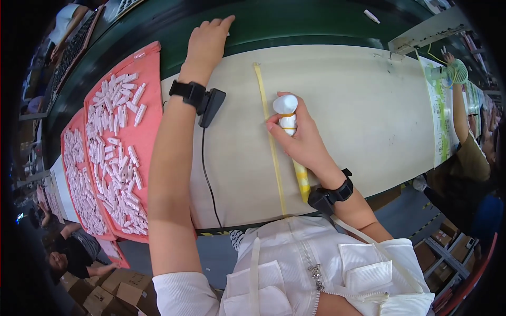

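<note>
My left hand (207, 43) reaches over the dark green conveyor belt (295, 23) at the far side. Its fingers curl downward, and a small white bit (228, 34) shows beside them; the grip itself is mostly hidden. In my right hand (304, 134), above the pale work surface, is a mallet-like stick (301, 181). Its rounded head is wrapped in white with yellow bands, and its yellow-and-white handle points back toward me. My thumb and fingers are closed around it just below the head.
Pink trays (150, 105) at the left hold many small white stick-shaped parts (124, 168). Another white part (371, 16) lies on the belt. Yellow tape (271, 142) crosses the table. A metal bracket (429, 32) and a green fan (456, 71) stand right, near another person's arm (460, 113).
</note>
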`<action>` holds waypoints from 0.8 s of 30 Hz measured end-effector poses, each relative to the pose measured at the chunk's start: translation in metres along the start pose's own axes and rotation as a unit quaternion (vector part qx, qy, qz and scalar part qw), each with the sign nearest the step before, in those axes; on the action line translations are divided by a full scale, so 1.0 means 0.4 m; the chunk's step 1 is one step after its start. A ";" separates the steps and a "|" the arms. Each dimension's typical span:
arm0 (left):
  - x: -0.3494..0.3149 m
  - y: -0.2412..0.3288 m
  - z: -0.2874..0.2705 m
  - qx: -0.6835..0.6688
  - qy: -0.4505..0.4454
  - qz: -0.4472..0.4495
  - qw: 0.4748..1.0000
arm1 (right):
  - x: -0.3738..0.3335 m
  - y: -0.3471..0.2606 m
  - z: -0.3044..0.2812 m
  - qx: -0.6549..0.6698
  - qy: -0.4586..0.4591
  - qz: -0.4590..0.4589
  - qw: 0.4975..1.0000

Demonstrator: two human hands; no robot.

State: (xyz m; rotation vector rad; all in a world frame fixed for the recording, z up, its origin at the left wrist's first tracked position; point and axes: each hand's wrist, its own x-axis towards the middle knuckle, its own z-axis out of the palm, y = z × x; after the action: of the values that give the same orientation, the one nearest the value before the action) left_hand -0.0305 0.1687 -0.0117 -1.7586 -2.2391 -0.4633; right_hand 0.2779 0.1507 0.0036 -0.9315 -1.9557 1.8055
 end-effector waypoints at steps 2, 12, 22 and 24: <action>0.012 -0.004 0.012 0.068 -0.050 0.032 0.996 | 0.002 0.007 -0.001 0.007 -0.007 0.010 1.000; -0.309 0.213 -0.119 -0.495 0.084 -0.280 0.818 | -0.018 -0.041 -0.005 0.052 -0.035 0.018 0.998; -0.455 0.351 -0.119 -0.290 0.114 -0.215 0.925 | -0.036 -0.046 0.037 -0.060 -0.102 -0.011 0.993; -0.455 0.349 -0.114 -0.301 0.126 -0.214 0.921 | -0.037 -0.048 0.037 -0.079 -0.103 0.000 0.992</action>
State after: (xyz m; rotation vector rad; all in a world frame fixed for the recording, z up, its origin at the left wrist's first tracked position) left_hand 0.1481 0.0191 -0.0283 -1.2898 -2.4342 -1.5146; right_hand 0.2747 0.1300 0.0229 -0.8174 -2.2517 1.8321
